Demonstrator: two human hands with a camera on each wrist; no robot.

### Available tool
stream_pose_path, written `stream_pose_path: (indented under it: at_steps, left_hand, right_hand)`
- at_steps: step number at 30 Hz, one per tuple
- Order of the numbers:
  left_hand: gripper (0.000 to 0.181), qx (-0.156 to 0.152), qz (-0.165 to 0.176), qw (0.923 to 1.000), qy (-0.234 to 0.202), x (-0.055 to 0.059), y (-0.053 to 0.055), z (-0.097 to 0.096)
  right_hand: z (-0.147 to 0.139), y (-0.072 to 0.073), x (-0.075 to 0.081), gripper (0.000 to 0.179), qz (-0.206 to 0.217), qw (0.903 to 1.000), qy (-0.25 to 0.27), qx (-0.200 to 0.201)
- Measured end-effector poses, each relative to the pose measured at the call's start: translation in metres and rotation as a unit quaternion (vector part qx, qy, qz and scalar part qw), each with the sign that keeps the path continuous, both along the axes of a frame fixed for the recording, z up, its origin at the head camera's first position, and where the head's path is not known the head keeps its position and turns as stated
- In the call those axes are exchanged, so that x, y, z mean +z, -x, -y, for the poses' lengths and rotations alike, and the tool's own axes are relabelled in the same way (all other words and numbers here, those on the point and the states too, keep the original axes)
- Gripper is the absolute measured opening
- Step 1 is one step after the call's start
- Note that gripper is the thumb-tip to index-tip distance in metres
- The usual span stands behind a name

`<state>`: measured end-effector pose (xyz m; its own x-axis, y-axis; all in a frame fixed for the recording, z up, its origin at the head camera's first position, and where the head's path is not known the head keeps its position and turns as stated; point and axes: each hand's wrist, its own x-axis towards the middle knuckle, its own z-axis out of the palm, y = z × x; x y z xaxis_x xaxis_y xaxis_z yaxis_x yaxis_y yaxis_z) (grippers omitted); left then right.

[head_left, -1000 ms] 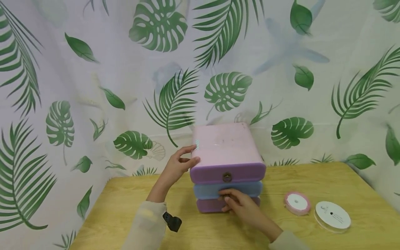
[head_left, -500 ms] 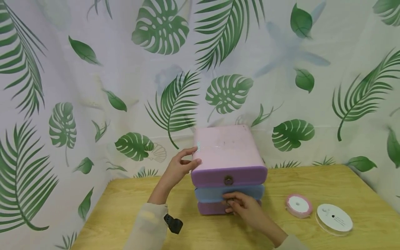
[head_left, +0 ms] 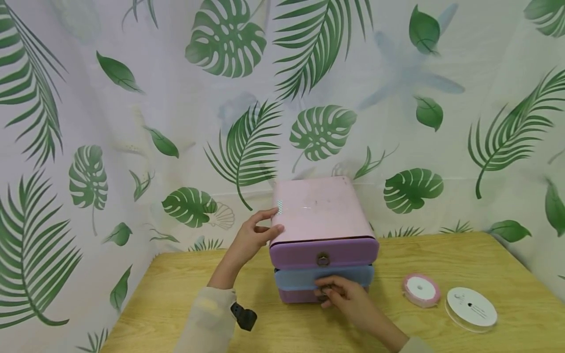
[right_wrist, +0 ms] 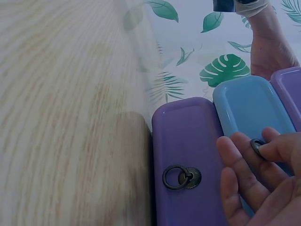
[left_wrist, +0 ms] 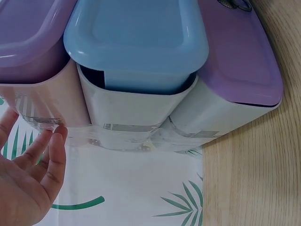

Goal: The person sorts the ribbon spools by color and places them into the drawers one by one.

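A small three-drawer cabinet with a pink top [head_left: 320,206] stands on the table. Its top drawer [head_left: 348,252] is purple, the middle drawer [left_wrist: 136,37] light blue, the bottom drawer [right_wrist: 188,136] purple. My right hand [head_left: 355,306] pinches the metal ring pull [right_wrist: 257,147] of the blue drawer between thumb and finger. That drawer stands slightly out, a dark gap showing behind its front in the left wrist view. A thin gap also runs above the top drawer's front. With lightly bent fingers, my left hand [head_left: 251,235] touches the cabinet's upper left side.
To the right of the cabinet lie a pink-rimmed ribbon spool [head_left: 421,290] and a larger white spool [head_left: 471,309]. Behind the wooden table [head_left: 176,294] hangs a leaf-printed cloth [head_left: 247,88]. A black strap device [head_left: 244,316] sits on the left wrist.
The blue drawer has come slightly out toward me with my right hand on its ring. The top purple drawer has edged out a little too. My left hand keeps its place on the cabinet.
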<state>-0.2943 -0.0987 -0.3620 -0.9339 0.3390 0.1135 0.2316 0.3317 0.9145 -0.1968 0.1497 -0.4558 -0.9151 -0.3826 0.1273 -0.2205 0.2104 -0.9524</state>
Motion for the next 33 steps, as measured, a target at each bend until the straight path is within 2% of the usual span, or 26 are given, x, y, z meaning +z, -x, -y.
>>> stream_pose_path:
  at_steps: [6,14,17,21,27,33]
  left_hand:
    - [0.054,0.008,-0.002,1.0000,-0.001,0.001,0.001,-0.001]
    - [0.054,0.013,0.002,0.9999,0.001,-0.001,0.001,-0.001]
    - [0.055,0.013,0.001,0.9999,0.002,-0.001,0.001,-0.001]
    - [0.056,0.002,-0.004,1.0000,-0.003,-0.002,0.002,-0.001]
    - [0.056,-0.001,-0.007,1.0000,-0.002,-0.001,0.001,-0.001]
    - [0.056,0.006,-0.010,0.9999,0.007,-0.001,0.000,-0.002]
  right_hand:
    - [-0.001,-0.001,-0.003,0.032,0.004,1.0000,0.007,-0.003]
    - [-0.004,-0.011,-0.002,0.036,0.016,0.9989,0.028,0.033]
    - [-0.006,-0.017,-0.002,0.037,0.035,0.9973,0.044,0.046]
    - [-0.009,-0.026,-0.001,0.040,0.054,0.9929,0.075,0.076]
    - [-0.014,-0.041,0.000,0.039,0.032,0.9865,0.094,0.130]
    - [-0.012,-0.055,-0.003,0.041,0.060,0.9779,0.120,0.161]
